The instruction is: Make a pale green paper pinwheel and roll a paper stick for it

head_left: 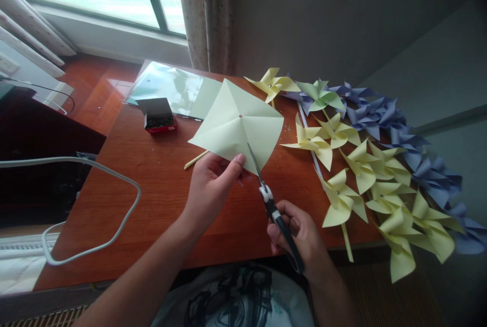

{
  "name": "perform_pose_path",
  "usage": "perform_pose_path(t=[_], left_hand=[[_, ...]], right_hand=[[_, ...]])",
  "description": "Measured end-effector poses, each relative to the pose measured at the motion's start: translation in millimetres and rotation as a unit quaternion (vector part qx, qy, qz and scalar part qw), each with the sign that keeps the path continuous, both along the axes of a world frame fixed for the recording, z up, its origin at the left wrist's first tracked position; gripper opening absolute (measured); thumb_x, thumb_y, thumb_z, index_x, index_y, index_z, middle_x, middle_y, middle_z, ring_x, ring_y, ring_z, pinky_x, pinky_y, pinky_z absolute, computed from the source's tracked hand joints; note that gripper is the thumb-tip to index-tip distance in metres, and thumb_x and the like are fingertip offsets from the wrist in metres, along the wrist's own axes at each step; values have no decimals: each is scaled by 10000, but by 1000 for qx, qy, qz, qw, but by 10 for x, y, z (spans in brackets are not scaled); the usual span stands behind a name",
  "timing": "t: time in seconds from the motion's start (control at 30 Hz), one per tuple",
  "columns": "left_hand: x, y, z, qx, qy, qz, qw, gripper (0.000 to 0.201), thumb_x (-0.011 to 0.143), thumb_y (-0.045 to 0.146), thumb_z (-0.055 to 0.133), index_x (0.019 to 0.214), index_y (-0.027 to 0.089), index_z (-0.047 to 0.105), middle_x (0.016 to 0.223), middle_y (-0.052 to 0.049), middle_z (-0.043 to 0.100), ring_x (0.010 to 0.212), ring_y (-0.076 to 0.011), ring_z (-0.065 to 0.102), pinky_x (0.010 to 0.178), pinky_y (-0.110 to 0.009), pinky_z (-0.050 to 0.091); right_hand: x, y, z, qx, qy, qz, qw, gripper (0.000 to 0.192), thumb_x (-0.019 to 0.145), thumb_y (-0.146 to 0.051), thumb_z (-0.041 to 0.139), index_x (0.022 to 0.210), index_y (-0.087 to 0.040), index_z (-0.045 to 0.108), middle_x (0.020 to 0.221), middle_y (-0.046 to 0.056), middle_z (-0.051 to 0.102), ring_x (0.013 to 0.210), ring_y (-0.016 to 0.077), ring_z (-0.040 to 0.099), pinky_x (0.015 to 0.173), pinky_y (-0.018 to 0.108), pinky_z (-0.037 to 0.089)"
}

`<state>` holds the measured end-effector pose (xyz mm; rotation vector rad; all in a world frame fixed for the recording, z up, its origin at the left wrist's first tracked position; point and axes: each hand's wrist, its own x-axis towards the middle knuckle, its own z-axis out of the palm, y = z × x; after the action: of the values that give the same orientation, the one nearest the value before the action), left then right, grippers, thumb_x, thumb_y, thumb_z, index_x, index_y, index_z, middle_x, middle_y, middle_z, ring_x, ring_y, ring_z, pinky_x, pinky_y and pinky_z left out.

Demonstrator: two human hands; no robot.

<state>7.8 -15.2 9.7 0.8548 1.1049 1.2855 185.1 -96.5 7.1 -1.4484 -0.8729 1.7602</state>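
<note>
Left hand (213, 180) is pinched shut on the lower edge of a pale yellow paper square (238, 124), holding it up off the wooden worktop (160, 190) with its fold creases meeting at the centre, while the right hand (297, 235) is wrapped tight around the black handles of the scissors (276, 210), blades running up into the paper's lower edge along a crease. Off to the right, a heap of yellow pinwheels (361, 175) and blue pinwheels (411, 139) sprawls across the worktop, and behind the paper sit a small red box (158, 116) and a stack of sheets (175, 88).
</note>
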Motion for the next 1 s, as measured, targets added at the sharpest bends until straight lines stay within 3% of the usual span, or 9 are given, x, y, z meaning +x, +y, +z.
perform_pose_path(t=[0.3, 1.0], left_hand=[[-8, -3, -10, 3, -1, -6, 1000, 199, 848, 307, 756, 768, 148, 666, 639, -21, 720, 578, -138, 643, 559, -236, 503], [1, -2, 21, -3, -16, -41, 999, 159, 843, 239, 753, 754, 129, 680, 630, -13, 716, 555, -114, 630, 532, -203, 494]], right_hand=[[-17, -21, -58, 16, 21, 10, 1000, 488, 710, -575, 835, 829, -200, 545, 627, -47, 547, 471, 87, 513, 440, 196, 384], [-17, 10, -113, 36, 54, 27, 998, 485, 775, -581, 786, 886, -183, 532, 663, -47, 523, 526, 86, 527, 520, 208, 413]])
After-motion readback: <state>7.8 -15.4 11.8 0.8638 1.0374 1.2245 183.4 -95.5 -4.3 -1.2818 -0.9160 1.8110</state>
